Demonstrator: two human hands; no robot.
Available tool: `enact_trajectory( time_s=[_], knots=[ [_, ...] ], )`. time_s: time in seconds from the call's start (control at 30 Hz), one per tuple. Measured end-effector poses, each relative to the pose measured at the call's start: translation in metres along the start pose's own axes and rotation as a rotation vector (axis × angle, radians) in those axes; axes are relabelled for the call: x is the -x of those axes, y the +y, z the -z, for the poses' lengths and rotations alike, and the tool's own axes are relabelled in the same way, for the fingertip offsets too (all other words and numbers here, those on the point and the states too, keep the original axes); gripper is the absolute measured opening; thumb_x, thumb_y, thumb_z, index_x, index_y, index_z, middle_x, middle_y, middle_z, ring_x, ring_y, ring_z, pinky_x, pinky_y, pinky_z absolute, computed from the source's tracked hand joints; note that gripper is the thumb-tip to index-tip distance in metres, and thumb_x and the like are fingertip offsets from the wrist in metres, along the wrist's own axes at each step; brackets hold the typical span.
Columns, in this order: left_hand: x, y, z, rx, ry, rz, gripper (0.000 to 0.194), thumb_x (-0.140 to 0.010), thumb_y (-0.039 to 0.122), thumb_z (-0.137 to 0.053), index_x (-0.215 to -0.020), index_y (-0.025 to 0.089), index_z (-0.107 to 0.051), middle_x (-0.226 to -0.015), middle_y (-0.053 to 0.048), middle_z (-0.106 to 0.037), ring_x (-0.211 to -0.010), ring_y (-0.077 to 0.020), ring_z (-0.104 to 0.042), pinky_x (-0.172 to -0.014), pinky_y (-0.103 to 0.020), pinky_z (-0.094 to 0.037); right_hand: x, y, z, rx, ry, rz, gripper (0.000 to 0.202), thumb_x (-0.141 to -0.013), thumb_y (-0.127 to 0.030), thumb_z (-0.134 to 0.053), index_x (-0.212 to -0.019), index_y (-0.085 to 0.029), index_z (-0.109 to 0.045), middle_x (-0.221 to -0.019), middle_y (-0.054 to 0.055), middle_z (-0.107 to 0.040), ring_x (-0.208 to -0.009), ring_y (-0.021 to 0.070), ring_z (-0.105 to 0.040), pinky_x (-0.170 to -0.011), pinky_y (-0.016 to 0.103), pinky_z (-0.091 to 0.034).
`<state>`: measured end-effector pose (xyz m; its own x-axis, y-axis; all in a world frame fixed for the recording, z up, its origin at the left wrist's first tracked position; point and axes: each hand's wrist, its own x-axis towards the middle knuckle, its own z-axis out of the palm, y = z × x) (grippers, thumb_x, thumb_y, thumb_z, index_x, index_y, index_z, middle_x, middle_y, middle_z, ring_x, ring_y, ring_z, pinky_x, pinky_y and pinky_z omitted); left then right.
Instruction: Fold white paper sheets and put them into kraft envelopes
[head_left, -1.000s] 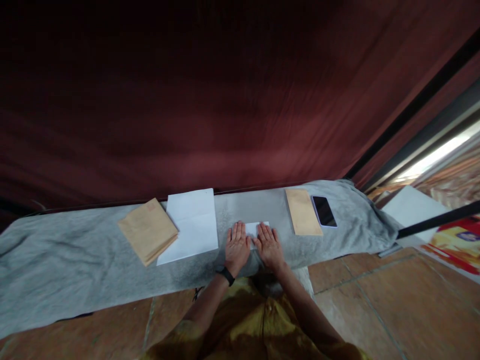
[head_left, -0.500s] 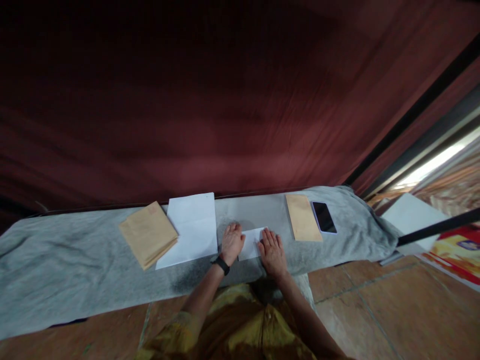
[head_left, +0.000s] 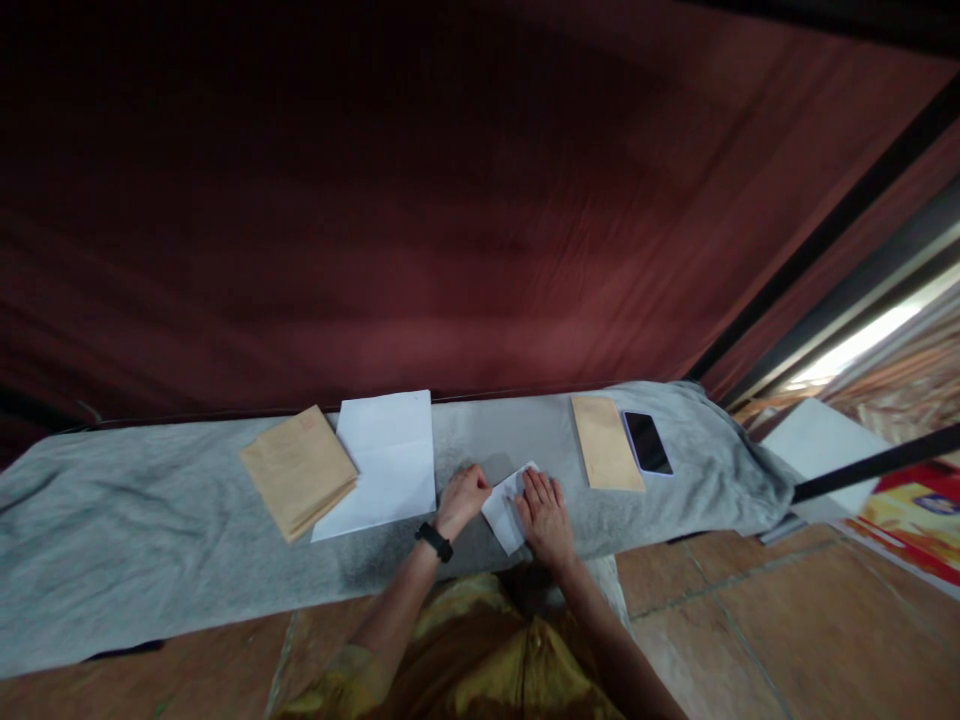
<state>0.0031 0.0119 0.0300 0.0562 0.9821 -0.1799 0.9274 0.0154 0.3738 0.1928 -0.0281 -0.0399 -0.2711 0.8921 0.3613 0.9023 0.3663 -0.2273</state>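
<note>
A small folded sheet of white paper (head_left: 504, 512) lies slanted on the grey cloth in front of me. My left hand (head_left: 463, 496), with a dark watch on its wrist, is closed in a pinch at the paper's upper left corner. Flat across the paper's right side rests my right hand (head_left: 546, 516), its fingers stretched out and covering part of it. To the left is a larger stack of white sheets (head_left: 390, 455), partly under a pile of brown envelopes (head_left: 298, 470).
A single brown envelope (head_left: 607, 445) and a phone (head_left: 649, 443) lie to the right on the grey cloth (head_left: 150, 530). A dark red curtain (head_left: 450, 250) hangs behind. At far right are a dark bar (head_left: 877, 465) and a red-yellow box (head_left: 919, 510).
The folded paper has turned clockwise and now lies slanted. My left hand has gone from lying flat to a pinch at its corner. My right hand stays on the paper.
</note>
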Motion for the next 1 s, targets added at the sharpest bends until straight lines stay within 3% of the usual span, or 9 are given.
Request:
enact_trajectory(
  time_s=[0.1,0.2,0.5,0.7,0.83,0.93,1.0],
  knots=[
    [0.010,0.009,-0.003,0.004,0.010,0.013,0.021,-0.087,0.031,-0.067,-0.103,0.018,-0.066,-0.104,-0.008,-0.073,-0.100,-0.0213,-0.067,-0.085,-0.029,-0.049,0.001,-0.002,0.001,0.001,-0.029,0.020,0.051,-0.105,-0.034,-0.033,-0.150,-0.013,-0.042,-0.151,0.014,-0.049,-0.144,0.0249,-0.040,-0.120,0.049,-0.026],
    [0.019,0.018,-0.009,0.007,0.020,0.031,0.020,-0.086,0.025,-0.064,-0.104,0.015,-0.066,-0.109,-0.013,-0.071,-0.111,-0.0250,-0.064,-0.094,-0.033,-0.046,0.001,-0.003,0.003,-0.006,-0.028,0.009,0.050,-0.105,-0.031,-0.032,-0.149,-0.011,-0.043,-0.151,0.014,-0.050,-0.143,0.0243,-0.041,-0.120,0.048,-0.028],
    [0.022,0.019,-0.014,0.215,-0.033,0.084,0.005,-0.079,0.018,-0.063,-0.078,0.018,-0.068,-0.095,-0.008,-0.072,-0.099,-0.0231,-0.064,-0.088,-0.032,-0.045,0.004,-0.005,0.007,-0.072,-0.018,0.019,0.049,-0.104,-0.030,-0.034,-0.148,-0.011,-0.045,-0.150,0.016,-0.050,-0.143,0.0257,-0.042,-0.119,0.049,-0.032],
    [0.020,0.013,-0.016,0.565,-0.067,0.103,0.005,-0.072,0.021,-0.062,-0.067,0.018,-0.061,-0.064,0.001,-0.062,-0.067,-0.0162,-0.061,-0.061,-0.025,-0.043,0.008,-0.012,0.022,-0.193,-0.036,0.014,0.051,-0.105,-0.033,-0.032,-0.152,-0.015,-0.040,-0.152,0.014,-0.048,-0.143,0.0238,-0.042,-0.117,0.051,-0.036],
    [0.023,0.011,-0.004,0.792,-0.027,0.130,0.015,-0.079,0.034,-0.057,-0.074,0.019,-0.057,-0.062,0.003,-0.055,-0.058,-0.0133,-0.056,-0.052,-0.023,-0.040,0.012,-0.028,0.044,-0.290,-0.072,0.085,0.069,-0.098,-0.045,-0.050,-0.158,-0.017,-0.027,-0.159,0.014,-0.038,-0.146,0.0258,-0.038,-0.117,0.048,-0.038],
    [0.023,0.016,0.010,1.082,-0.007,0.117,0.027,-0.076,0.046,-0.064,-0.078,0.019,-0.057,-0.070,0.001,-0.060,-0.064,-0.0143,-0.060,-0.055,-0.023,-0.044,0.008,-0.040,0.058,-0.437,-0.043,0.034,0.059,-0.099,-0.037,-0.046,-0.154,-0.019,-0.038,-0.154,0.012,-0.046,-0.140,0.0253,-0.046,-0.116,0.045,-0.040],
    [0.021,0.019,0.017,1.321,0.016,0.143,0.037,-0.077,0.055,-0.064,-0.085,0.019,-0.060,-0.082,-0.003,-0.066,-0.075,-0.0167,-0.065,-0.063,-0.025,-0.049,0.001,-0.043,0.065,-0.612,0.008,-0.118,0.049,-0.101,-0.035,-0.039,-0.146,-0.019,-0.050,-0.144,0.013,-0.057,-0.131,0.0248,-0.055,-0.112,0.043,-0.044]
  ],
)
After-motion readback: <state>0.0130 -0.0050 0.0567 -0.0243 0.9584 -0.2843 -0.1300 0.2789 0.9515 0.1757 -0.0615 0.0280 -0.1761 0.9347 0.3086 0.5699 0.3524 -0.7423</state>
